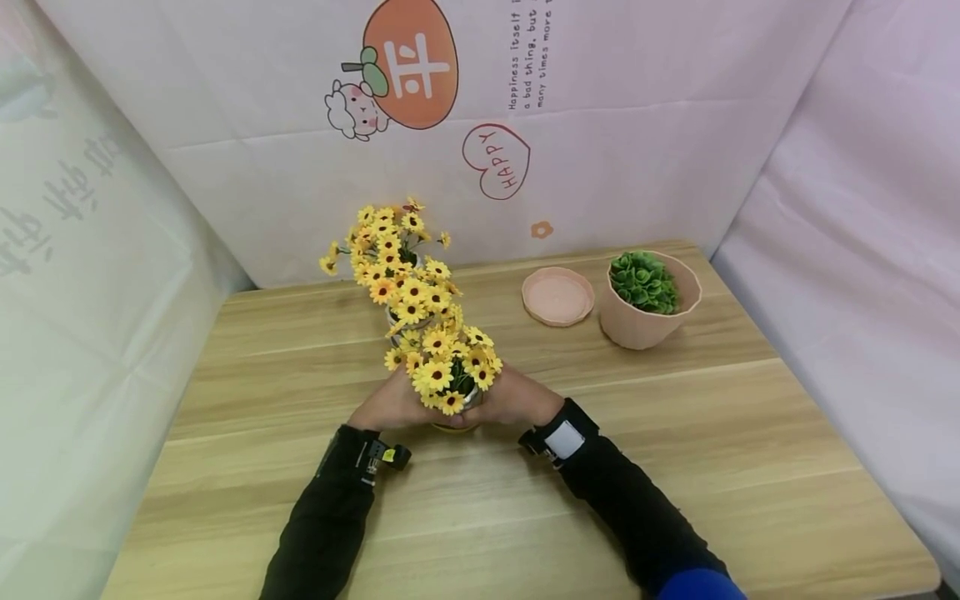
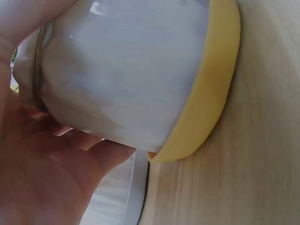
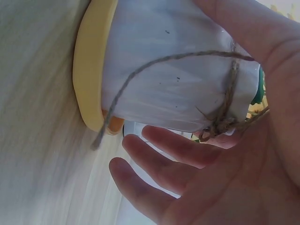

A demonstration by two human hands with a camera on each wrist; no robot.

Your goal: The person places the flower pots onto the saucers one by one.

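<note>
Both hands hold a white flowerpot [image 2: 126, 70] of yellow daisy-like flowers [image 1: 442, 371] near the middle of the table. My left hand [image 1: 393, 404] grips its left side, thumb over the near wall and fingers around the far side. From the right, my right hand [image 1: 521, 398] curves around it, with the thumb along the wall and the fingers bent beneath it in the right wrist view. Twine [image 3: 173, 55] circles the pot's neck, one loose end trailing across the wall. The pot's base sits in a yellow saucer [image 2: 213, 89] on the tabletop.
More yellow flowers [image 1: 386, 242] in pots stand in a row behind the held one, towards the back wall. A pink saucer [image 1: 558, 297] lies at the back right, beside a pink pot [image 1: 637, 325] with a green plant [image 1: 643, 282]. Printed cloth hangs around the wooden table [image 1: 675, 467].
</note>
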